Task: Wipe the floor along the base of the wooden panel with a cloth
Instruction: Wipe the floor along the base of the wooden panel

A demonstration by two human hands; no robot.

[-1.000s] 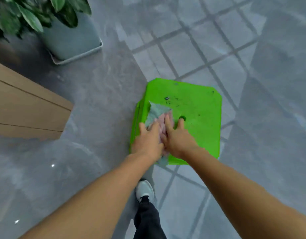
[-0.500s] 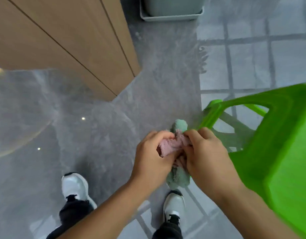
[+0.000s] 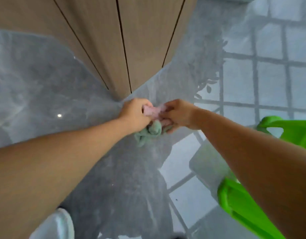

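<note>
Below the head camera, both arms reach forward and meet near the bottom corner of the wooden panel (image 3: 114, 40), where its two faces come down to the glossy grey floor (image 3: 45, 87). The left hand (image 3: 135, 115) and right hand (image 3: 179, 114) are each closed on a bunched cloth (image 3: 153, 121), pink where it shows between them and pale green where it sags below. The fingers of both hands are curled tight around the wad; whether the cloth already touches the floor I cannot tell, though it looks just above it, close to the panel's base.

Risks, as I judge them: the cloth is a crumpled lump, so pressed down like this it would likely meet the floor with only a small patch and skip the seam under the panel; spreading it first would help. The trailing green tail could snag under a palm. Just beside the right forearm sits a green plastic stool (image 3: 252, 209), and a sideways sweep that way could knock it. A shoe (image 3: 57, 225) stands near the wiping path on a shiny floor, which may be slippery once damp.

No container shows in this view, so nothing to report there.
</note>
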